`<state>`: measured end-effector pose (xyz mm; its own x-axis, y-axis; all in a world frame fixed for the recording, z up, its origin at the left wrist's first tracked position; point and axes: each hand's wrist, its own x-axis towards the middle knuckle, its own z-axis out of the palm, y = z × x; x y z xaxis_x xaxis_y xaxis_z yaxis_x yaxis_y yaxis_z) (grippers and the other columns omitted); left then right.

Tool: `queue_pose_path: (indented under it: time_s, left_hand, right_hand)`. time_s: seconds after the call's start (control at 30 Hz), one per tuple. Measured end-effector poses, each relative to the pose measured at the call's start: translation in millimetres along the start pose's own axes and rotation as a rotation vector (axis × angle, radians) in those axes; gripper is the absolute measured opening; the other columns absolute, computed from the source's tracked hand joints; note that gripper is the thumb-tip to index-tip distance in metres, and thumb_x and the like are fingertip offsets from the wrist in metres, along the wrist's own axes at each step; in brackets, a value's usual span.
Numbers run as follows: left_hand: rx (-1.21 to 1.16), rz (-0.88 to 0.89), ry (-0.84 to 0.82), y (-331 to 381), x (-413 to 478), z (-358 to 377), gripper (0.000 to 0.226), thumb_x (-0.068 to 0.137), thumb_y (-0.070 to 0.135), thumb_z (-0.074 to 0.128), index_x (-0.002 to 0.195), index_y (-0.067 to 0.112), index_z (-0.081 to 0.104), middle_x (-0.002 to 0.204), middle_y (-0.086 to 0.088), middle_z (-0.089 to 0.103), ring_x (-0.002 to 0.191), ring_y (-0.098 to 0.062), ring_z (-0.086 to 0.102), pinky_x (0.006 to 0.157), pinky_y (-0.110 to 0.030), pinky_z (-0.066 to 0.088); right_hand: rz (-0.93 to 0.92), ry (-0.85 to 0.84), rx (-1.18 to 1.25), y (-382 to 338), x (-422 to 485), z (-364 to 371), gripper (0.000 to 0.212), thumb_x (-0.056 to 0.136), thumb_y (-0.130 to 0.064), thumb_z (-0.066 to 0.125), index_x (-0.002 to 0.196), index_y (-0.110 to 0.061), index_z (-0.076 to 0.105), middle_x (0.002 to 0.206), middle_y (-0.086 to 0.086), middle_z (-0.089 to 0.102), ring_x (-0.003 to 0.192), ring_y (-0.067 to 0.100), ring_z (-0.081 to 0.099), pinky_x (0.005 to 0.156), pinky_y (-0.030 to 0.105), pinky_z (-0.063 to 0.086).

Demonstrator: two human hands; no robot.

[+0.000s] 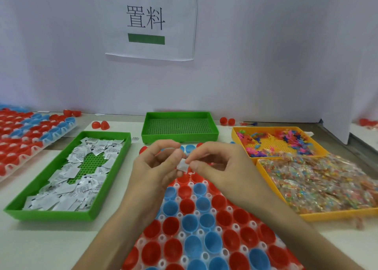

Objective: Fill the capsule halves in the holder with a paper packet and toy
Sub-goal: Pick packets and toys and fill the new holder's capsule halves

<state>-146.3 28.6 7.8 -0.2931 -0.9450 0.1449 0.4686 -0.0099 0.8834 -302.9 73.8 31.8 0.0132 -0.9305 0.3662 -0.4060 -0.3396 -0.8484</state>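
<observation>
Obs.: we hold one paper packet (182,165) above the far end of the holder (180,215). The left hand (155,167) has its fingers (163,147) curled on the packet's left edge, and the right hand (223,167) pinches the right edge. Red and blue capsule halves (190,222) sit open side up in the holder on the desk (41,249). The green tray (51,215) of packets lies to the left, and the yellow tray (327,216) of bagged toys to the right.

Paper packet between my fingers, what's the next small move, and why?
Probably lower the paper packet into a red capsule half just below: both the left hand and right hand pinch it above the holder, whose visible halves look empty.
</observation>
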Motion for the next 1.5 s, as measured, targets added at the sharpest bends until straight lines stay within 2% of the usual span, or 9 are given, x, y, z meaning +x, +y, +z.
queue_pose_path:
  time_s: [0.27,0.43,0.57,0.8,0.9,1.07,1.3,1.43,1.5]
  left_hand:
    - [0.106,-0.032,-0.102,-1,1,-3,0.029,0.068,0.026,0.084,0.096,0.022,0.076,0.098,-0.003,0.071,0.085,-0.012,0.068,0.068,-0.022,0.056]
    - [0.229,0.043,-0.147,-5,2,-4,0.023,0.072,0.033,0.079,0.089,0.017,0.079,0.08,-0.002,0.072,0.075,-0.011,0.066,0.069,-0.021,0.053]
    - [0.357,0.129,-0.134,-4,2,-5,0.008,0.08,0.023,0.081,0.087,0.02,0.08,0.078,-0.001,0.075,0.072,-0.01,0.068,0.069,-0.018,0.052]
    - [0.613,0.161,-0.174,-3,3,-6,0.012,0.086,0.005,0.074,0.085,0.014,0.08,0.072,0.007,0.074,0.065,0.001,0.064,0.062,-0.01,0.046]
    - [0.603,0.151,-0.226,-5,2,-4,0.006,0.084,0.019,0.075,0.084,0.019,0.081,0.073,0.002,0.074,0.067,-0.004,0.065,0.063,-0.015,0.048]
    - [0.526,0.067,-0.287,-6,2,-7,0.014,0.084,0.026,0.072,0.092,0.018,0.081,0.09,-0.01,0.077,0.088,-0.03,0.072,0.082,-0.035,0.059]
    - [0.42,-0.042,-0.363,-4,0,-8,0.024,0.074,0.012,0.078,0.097,0.019,0.08,0.094,-0.008,0.078,0.09,-0.016,0.074,0.077,-0.019,0.055]
    - [0.434,-0.031,-0.351,-5,-1,-6,0.02,0.072,0.02,0.08,0.092,0.018,0.081,0.088,-0.007,0.077,0.082,-0.011,0.072,0.072,-0.018,0.053]
    - [0.432,-0.037,-0.309,-5,0,-6,0.024,0.069,0.023,0.083,0.092,0.022,0.081,0.086,-0.005,0.077,0.08,-0.009,0.071,0.07,-0.017,0.053]
  right_hand:
    - [-0.035,0.117,0.117,2,-2,-8,0.016,0.086,0.003,0.072,0.089,-0.012,0.078,0.085,-0.002,0.078,0.083,0.012,0.074,0.078,0.023,0.057]
    - [-0.042,0.118,0.11,1,-10,-10,0.014,0.087,-0.001,0.072,0.089,-0.013,0.078,0.087,-0.003,0.077,0.084,0.01,0.073,0.077,0.022,0.057]
    - [-0.092,0.139,-0.077,4,-15,-9,0.017,0.085,-0.006,0.076,0.088,-0.022,0.079,0.098,-0.011,0.071,0.094,0.009,0.07,0.075,0.022,0.056]
    - [-0.175,0.151,-0.201,9,-21,-11,0.015,0.086,-0.008,0.077,0.087,-0.023,0.079,0.101,-0.013,0.069,0.099,0.012,0.068,0.076,0.03,0.056]
    - [-0.16,0.106,-0.188,11,-21,-11,0.018,0.085,-0.005,0.076,0.086,-0.022,0.079,0.098,-0.012,0.069,0.096,0.012,0.068,0.075,0.028,0.055]
    - [-0.188,0.121,-0.155,11,-23,-9,0.018,0.083,-0.003,0.077,0.087,-0.02,0.078,0.089,-0.01,0.07,0.084,0.013,0.07,0.075,0.024,0.055]
    - [-0.161,0.156,-0.089,12,-24,-11,0.014,0.08,-0.007,0.081,0.086,-0.018,0.075,0.087,-0.008,0.07,0.077,0.014,0.07,0.072,0.021,0.054]
    - [-0.107,0.059,-0.119,7,-22,-23,0.009,0.087,-0.021,0.077,0.094,-0.026,0.074,0.089,-0.011,0.071,0.078,0.014,0.069,0.072,0.02,0.053]
    - [-0.091,0.122,-0.154,10,-19,-43,0.007,0.09,-0.025,0.071,0.095,-0.029,0.075,0.09,-0.014,0.072,0.078,0.011,0.069,0.072,0.018,0.053]
